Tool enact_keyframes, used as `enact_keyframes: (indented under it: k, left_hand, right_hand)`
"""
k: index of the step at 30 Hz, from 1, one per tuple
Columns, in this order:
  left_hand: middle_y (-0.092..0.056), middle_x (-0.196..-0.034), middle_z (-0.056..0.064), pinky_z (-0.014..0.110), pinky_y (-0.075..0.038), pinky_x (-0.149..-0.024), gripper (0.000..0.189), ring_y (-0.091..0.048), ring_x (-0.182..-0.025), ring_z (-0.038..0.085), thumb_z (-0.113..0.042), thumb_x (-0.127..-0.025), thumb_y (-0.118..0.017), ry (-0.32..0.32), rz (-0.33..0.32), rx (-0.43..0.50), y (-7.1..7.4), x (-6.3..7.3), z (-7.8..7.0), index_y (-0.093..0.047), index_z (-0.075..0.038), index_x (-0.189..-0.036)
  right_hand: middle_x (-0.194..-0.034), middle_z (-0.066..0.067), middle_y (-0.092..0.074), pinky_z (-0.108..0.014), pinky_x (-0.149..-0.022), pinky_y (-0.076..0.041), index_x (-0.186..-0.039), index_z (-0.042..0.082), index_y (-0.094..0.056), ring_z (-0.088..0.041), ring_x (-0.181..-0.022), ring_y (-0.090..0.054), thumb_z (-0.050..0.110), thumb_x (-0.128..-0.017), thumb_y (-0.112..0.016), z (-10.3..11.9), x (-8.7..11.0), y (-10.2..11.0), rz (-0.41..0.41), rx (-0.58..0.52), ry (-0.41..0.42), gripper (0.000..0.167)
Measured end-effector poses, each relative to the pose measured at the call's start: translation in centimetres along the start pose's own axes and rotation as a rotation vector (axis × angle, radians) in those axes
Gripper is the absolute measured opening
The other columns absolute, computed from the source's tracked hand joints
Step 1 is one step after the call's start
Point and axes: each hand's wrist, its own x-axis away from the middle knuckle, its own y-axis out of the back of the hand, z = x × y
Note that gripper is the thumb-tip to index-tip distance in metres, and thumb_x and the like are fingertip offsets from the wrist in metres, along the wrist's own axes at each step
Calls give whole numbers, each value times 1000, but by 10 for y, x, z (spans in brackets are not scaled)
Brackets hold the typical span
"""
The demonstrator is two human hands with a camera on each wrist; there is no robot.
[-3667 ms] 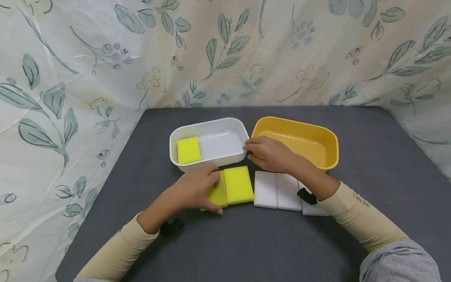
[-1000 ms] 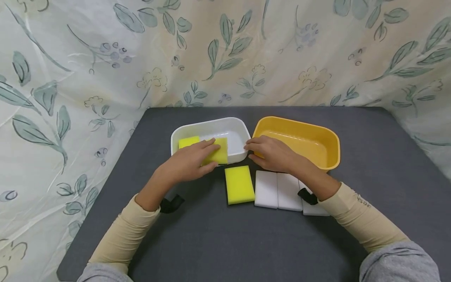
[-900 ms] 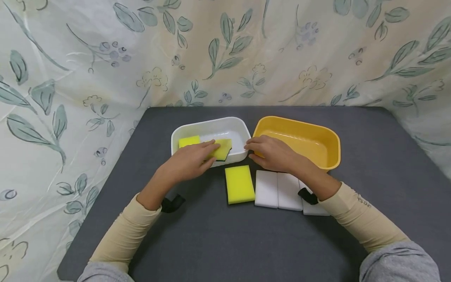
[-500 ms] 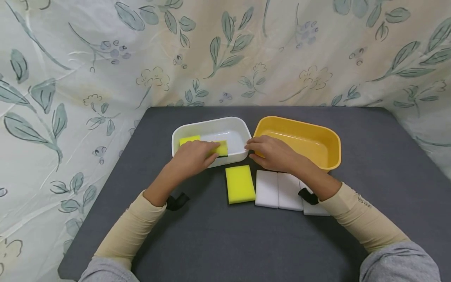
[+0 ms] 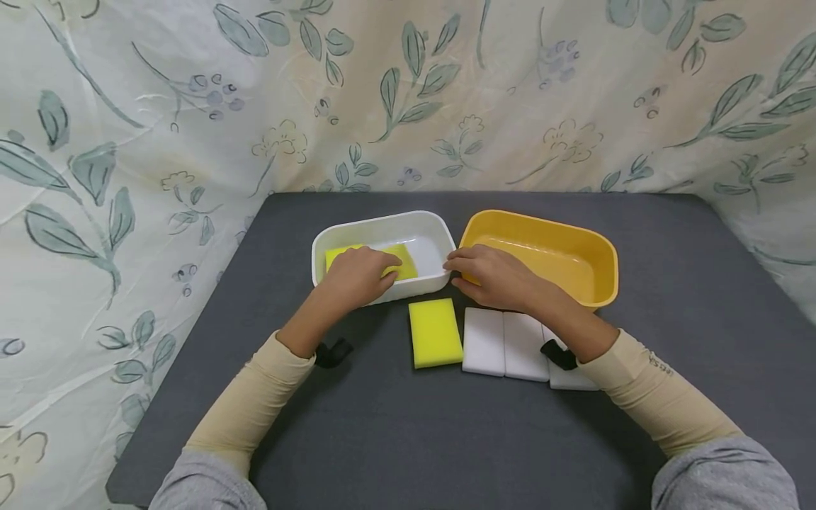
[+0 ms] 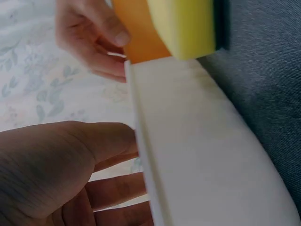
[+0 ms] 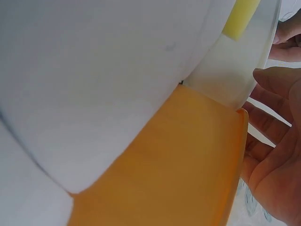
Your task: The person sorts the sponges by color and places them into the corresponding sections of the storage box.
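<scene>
My left hand (image 5: 360, 275) reaches over the front rim of the white tray (image 5: 392, 289), its fingers loosely bent just above a yellow sponge (image 5: 405, 261) lying in it. The hand partly covers a second yellow sponge (image 5: 338, 255) at the tray's left end. In the left wrist view, the tray wall hides the left fingertips. My right hand (image 5: 487, 273) rests where the white tray meets the yellow-orange tray (image 5: 574, 265), fingers relaxed on the rims. In front of the trays lies another yellow sponge (image 5: 435, 333), its dark underside showing in the left wrist view.
Several white sponge-like blocks (image 5: 482, 341) lie side by side right of the loose yellow sponge, partly under my right forearm. The dark grey table (image 5: 408, 439) extends toward me. A floral cloth (image 5: 408, 92) hangs behind it.
My left hand took the left yellow sponge from the table into the white tray. In the last second the sponge went down flat and the fingers loosened. My right hand stayed still.
</scene>
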Motion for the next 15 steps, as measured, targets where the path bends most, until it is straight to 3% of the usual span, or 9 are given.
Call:
enact_keyframes:
  k: [6,12,15]
  left_hand:
    - [-69,-91,3,38,-48,-64,26,-60,-77,22,-25,-104,-52,13,48,-18,-7,-5,-3,-74,-14,-115]
    - [-63,-133,9,46,-51,-90,49,-60,-116,27,-47,-105,-42,-60,107,-47,-13,-5,-8,-68,-13,-128]
    - [-57,-141,11,47,-47,-99,57,-55,-125,28,-53,-104,-39,-69,137,-52,-16,-4,-8,-63,-12,-136]
  right_hand:
    - [-123,-13,-67,-40,-87,-55,-120,2,-71,-27,-103,-65,9,-89,-75,0,-1,-1,6,-9,0,32]
    - [-123,-13,-67,-39,-85,-56,-120,2,-71,-27,-101,-65,10,-89,-76,0,-1,-1,0,-5,-5,33]
    - [-123,-13,-68,-39,-86,-56,-120,2,-71,-27,-102,-65,10,-88,-77,1,-2,0,2,-3,-7,33]
